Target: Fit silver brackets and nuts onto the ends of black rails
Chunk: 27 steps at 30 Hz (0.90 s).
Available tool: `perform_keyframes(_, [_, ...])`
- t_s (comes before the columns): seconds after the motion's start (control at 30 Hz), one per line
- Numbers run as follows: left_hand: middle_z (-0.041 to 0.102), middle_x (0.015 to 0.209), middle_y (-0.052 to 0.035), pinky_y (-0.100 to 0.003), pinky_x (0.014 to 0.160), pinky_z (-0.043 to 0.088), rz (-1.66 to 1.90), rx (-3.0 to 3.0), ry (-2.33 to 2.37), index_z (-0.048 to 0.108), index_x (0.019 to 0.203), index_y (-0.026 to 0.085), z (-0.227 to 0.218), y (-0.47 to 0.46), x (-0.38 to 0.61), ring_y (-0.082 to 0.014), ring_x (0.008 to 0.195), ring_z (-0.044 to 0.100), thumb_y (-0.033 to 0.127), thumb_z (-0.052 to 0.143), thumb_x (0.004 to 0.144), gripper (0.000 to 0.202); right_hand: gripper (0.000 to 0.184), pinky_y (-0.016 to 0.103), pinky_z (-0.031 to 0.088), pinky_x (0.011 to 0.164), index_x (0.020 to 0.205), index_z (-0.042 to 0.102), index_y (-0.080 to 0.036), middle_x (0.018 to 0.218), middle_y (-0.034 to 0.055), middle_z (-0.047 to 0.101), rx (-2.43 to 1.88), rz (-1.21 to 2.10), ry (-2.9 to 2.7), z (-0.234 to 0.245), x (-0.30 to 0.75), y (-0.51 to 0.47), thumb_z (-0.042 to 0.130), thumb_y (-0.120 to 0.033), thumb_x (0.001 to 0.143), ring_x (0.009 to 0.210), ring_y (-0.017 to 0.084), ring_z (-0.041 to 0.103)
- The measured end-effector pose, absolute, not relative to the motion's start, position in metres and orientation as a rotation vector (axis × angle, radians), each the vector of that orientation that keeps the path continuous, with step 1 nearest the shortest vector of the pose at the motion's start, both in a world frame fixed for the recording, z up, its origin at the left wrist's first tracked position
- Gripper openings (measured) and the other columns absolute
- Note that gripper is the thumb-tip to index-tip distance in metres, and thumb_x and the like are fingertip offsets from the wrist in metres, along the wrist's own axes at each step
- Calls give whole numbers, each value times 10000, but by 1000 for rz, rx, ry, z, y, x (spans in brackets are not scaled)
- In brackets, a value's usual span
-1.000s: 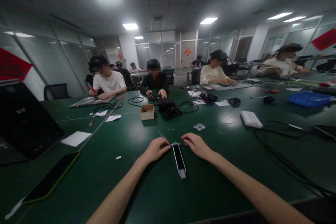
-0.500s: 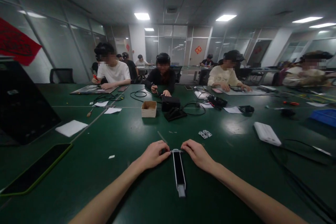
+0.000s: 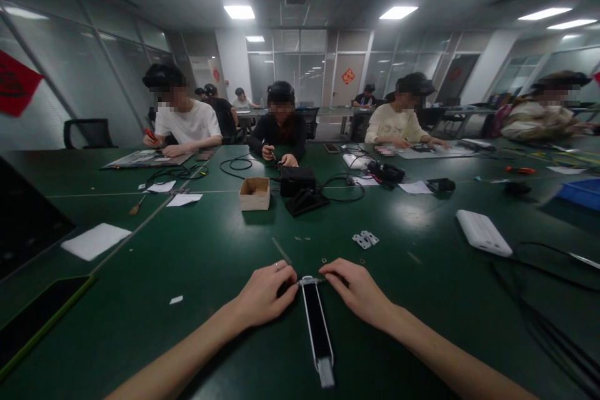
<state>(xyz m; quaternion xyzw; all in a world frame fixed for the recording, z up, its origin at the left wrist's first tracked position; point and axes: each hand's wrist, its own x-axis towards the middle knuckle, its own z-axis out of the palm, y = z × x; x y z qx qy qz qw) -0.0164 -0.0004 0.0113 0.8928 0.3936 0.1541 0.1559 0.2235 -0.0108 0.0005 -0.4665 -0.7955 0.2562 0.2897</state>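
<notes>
A long black-and-white strip device (image 3: 317, 331) lies on the green table mat (image 3: 201, 244), its grey end towards me. Across its far end runs a thin metal piece (image 3: 310, 281). My left hand (image 3: 265, 294) pinches that piece from the left, and a ring shows on one finger. My right hand (image 3: 356, 292) pinches its other end from the right. The fingers hide the piece's tips. Small metal bits (image 3: 324, 260) lie just beyond my hands.
Metal hinge-like plates (image 3: 365, 239), a white power bank (image 3: 482, 232) with a black cable (image 3: 529, 272), and a cardboard box (image 3: 254, 195) stand on the table ahead. Beyond them, a black unit (image 3: 297, 181) and several co-workers (image 3: 281, 128) sit at the far side.
The whole view has shifted, so the device and my hands sit lower in the picture. My hands have stayed on the metal piece, and my left hand now lies closer to the device.
</notes>
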Motion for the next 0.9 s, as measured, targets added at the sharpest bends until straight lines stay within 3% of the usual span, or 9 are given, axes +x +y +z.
perform_keyframes(0.2, [561, 877, -23, -253, 668, 444, 449, 2595, 1123, 559, 919, 189, 9, 0, -16, -153, 740, 553, 272, 437, 912, 148, 219, 272, 506, 668, 1029, 647, -169, 930, 54, 635, -1182, 651, -2179, 2, 221, -15, 481, -160, 887, 774, 150, 600])
perform_keyframes(0.63, [564, 901, -27, -262, 664, 439, 402, 2610, 1141, 542, 937, 187, 7, -2, -17, -159, 754, 552, 261, 445, 924, 123, 208, 307, 496, 851, 1062, 647, -203, 1034, 46, 664, -1161, 725, -2169, -2, 226, -13, 497, -232, 921, 946, 169, 615])
perform_keyframes(0.9, [557, 912, -31, -267, 678, 443, 411, 2610, 1138, 536, 936, 187, 7, -1, -16, -160, 758, 548, 263, 431, 932, 130, 207, 267, 505, 723, 1061, 659, -208, 952, 9, 679, -1253, 820, -2108, 2, 227, -14, 552, -236, 887, 821, 144, 620])
